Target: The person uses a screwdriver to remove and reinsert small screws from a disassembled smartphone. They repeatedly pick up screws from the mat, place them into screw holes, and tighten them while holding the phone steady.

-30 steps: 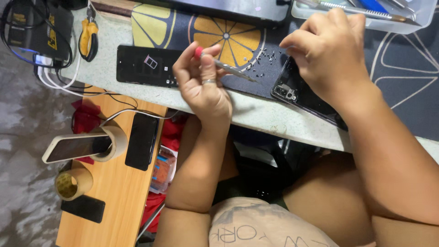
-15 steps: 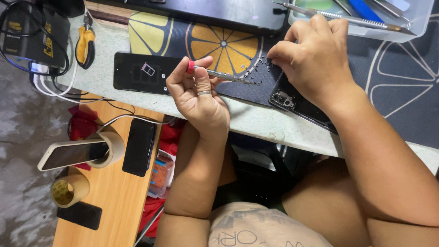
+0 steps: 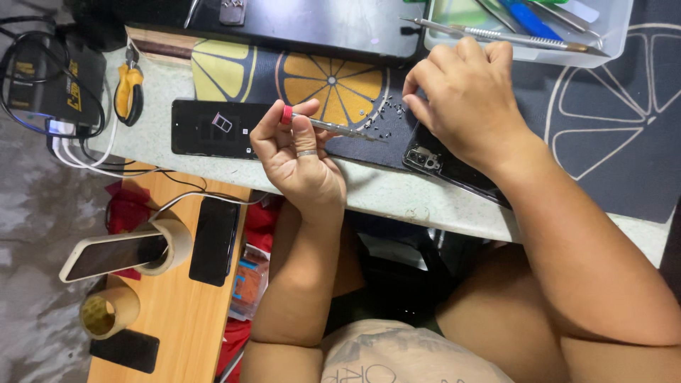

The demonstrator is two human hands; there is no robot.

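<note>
The left hand [image 3: 298, 159] is closed round a small screwdriver [image 3: 333, 128], its red cap tucked against the fingertips and thumb so the shaft can be spun between them. The tool lies nearly level above the mat, long axis running left to right, with the tip pointing right and slightly nearer, toward the loose screws [image 3: 397, 110].

The right hand [image 3: 464, 99] curls down over those screws, fingertips drawn together — whether it has pinched one up I cannot tell. Its heel rests over a dark opened phone [image 3: 443, 164] lying on the near edge of the worktop [image 3: 397, 198], likely to steady it.

Left of the hands lies a black back cover [image 3: 213, 129], with yellow-handled pliers [image 3: 129, 92] beyond. Far right, a clear tray [image 3: 610, 42] keeps spare tools within reach.
</note>
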